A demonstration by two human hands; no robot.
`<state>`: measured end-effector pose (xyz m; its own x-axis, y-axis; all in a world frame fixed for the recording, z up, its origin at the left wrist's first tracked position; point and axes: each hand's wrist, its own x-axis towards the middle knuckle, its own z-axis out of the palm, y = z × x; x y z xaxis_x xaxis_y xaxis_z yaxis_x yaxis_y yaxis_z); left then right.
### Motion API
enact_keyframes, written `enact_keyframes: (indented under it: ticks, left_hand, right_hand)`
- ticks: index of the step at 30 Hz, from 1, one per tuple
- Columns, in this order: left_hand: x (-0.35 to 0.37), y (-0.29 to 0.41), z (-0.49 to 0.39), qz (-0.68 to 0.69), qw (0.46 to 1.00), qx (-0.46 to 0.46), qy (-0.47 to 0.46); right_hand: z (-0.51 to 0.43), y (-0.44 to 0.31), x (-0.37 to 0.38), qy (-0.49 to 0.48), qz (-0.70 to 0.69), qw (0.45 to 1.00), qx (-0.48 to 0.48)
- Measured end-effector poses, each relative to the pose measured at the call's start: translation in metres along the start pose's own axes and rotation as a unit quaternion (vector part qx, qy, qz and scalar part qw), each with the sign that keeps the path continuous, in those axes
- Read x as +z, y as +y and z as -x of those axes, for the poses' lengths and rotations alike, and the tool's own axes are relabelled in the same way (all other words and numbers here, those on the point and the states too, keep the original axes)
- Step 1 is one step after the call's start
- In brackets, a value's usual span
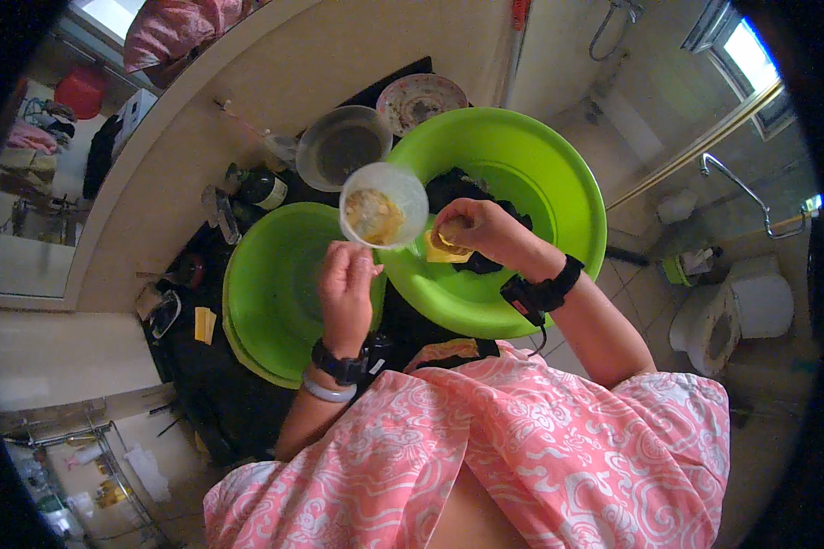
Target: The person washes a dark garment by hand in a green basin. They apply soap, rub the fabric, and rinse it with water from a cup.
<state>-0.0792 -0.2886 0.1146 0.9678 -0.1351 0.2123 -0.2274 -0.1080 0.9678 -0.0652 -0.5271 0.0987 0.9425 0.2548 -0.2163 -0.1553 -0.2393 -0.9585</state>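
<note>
My left hand (pixel 347 285) grips a translucent plastic cup (pixel 412 199) by its near side. A cloudy yellowish-brown residue coats the inside of the cup, which hangs between two green plastic basins. Over the large green basin (pixel 570 178), my right hand (pixel 484 230) pinches a small brownish-yellow piece; its kind is unclear. Just below those fingers shows a flat yellow piece (pixel 443 255), partly covered by the hand. Dark cloth (pixel 456 184) lies in the large basin. The smaller green basin (pixel 264 267) stands under and left of my left hand, seemingly nested in another.
Behind the basins stand a grey basin (pixel 309 158) and a patterned dish (pixel 422 103) on the black counter (pixel 247 425). A dark bottle (pixel 264 189), the tap (pixel 221 214) and a yellow block (pixel 204 324) are at left. A mirror rises behind; a toilet (pixel 707 329) stands right.
</note>
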Motion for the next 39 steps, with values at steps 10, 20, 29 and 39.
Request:
enact_keyframes:
  ticks: [10,20,29,39]
  left_hand:
    - [0.016,-0.016,-0.028,0.084,0.988,-0.027,-0.126]
    - [0.059,-0.003,-0.049,0.015,0.98,-0.059,-0.192]
    - [0.06,-0.02,-0.046,0.099,0.992,-0.043,-0.07]
    - [0.054,-0.033,-0.027,-0.202,0.977,0.056,-0.024]
  right_hand:
    - [0.009,-0.033,-0.018,-0.086,0.078,0.988,-0.106]
    - [0.0,-0.085,-0.025,-0.126,0.227,0.938,-0.228]
    - [0.025,-0.053,0.002,0.179,0.38,0.805,-0.42]
    - [0.029,-0.013,0.016,-0.002,0.49,0.832,-0.261]
